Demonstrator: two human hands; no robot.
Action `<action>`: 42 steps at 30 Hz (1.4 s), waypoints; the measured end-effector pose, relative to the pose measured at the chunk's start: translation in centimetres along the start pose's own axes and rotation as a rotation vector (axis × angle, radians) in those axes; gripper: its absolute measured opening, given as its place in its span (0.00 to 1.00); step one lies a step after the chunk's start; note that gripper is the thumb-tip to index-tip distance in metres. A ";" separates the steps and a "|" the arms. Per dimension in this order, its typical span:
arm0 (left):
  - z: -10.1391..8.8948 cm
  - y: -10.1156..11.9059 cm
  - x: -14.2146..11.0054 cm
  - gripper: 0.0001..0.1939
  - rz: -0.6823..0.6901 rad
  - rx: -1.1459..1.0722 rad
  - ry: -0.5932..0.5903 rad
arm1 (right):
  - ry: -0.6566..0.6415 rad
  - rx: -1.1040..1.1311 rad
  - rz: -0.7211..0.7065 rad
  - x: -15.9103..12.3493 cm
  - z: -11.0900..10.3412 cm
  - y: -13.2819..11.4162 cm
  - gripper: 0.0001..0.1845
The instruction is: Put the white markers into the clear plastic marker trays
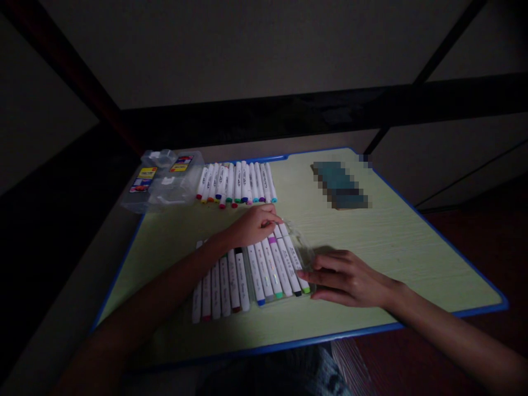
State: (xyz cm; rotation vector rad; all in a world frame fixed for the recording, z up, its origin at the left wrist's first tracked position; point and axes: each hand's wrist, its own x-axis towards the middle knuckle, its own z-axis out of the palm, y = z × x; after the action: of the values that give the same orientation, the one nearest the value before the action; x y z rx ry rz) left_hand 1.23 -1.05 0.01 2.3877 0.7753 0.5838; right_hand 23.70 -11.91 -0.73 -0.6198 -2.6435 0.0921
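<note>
My left hand point(254, 224) reaches over the markers with its fingers bent and pinched together at the top end of the rightmost marker point(295, 258), which has a lime-green tip. At that marker's lower end, my right hand point(348, 278) has its fingers apart, the fingertips touching the marker's side and the edge of a clear plastic case point(307, 250). Several white markers lie side by side in this case, their tips blue, green and black. Left of it lies another row of white markers point(223, 289), partly covered by my left forearm.
Behind my hands lies a row of white markers point(237, 181) with coloured caps. Clear plastic boxes point(169, 184) with labels stand at the back left. A pixelated flat object point(340, 184) lies at the back right. The pale table point(412, 264) has a blue edge.
</note>
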 end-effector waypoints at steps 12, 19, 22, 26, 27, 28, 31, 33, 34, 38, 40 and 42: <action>0.1 -0.2 0.0 0.14 0.032 0.024 0.002 | 0.003 -0.013 -0.001 0.1 0.0 0.1 0.18; 0.3 -0.4 0.0 0.15 0.051 0.035 0.028 | 0.006 -0.048 -0.015 0.0 0.0 0.1 0.19; 0.2 -0.4 0.0 0.15 0.050 0.042 0.022 | 0.004 -0.044 -0.021 0.0 0.0 0.1 0.19; 0.2 -0.2 0.0 0.14 0.028 0.070 0.018 | 0.010 -0.041 -0.018 0.0 0.1 0.1 0.18; 0.2 -0.1 0.0 0.14 0.017 0.076 0.021 | 0.008 -0.043 -0.015 0.0 0.1 0.1 0.18; 0.2 -0.1 0.0 0.14 0.006 0.084 0.027 | 0.004 -0.044 -0.012 0.0 0.1 0.2 0.19; 0.0 0.1 0.1 0.14 0.008 0.133 0.030 | -0.002 -0.049 -0.008 0.0 0.1 0.2 0.19; -0.6 0.6 -0.2 0.15 0.054 0.198 0.003 | -0.005 -0.062 -0.007 0.0 0.1 0.2 0.20; -1.0 1.0 -0.5 0.15 0.082 0.238 -0.019 | -0.008 -0.072 -0.006 0.1 0.1 0.1 0.21; -2.8 3.3 -3.0 0.17 0.065 0.382 -0.111 | -0.012 -0.100 -0.002 0.1 0.1 0.0 0.24; -3.5 4.4 -4.9 0.17 0.005 0.432 -0.161 | 0.015 -0.101 -0.015 0.0 0.1 -0.1 0.23; -3.8 5.3 -7.0 0.20 -0.058 0.482 -0.177 | 0.062 -0.104 -0.026 -0.2 0.1 -0.1 0.22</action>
State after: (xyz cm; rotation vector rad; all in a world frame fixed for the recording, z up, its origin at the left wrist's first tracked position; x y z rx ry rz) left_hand -3.94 -7.73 4.57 2.7896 0.9897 0.1651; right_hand 23.79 -12.03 -0.85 -0.6113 -2.6084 -0.0720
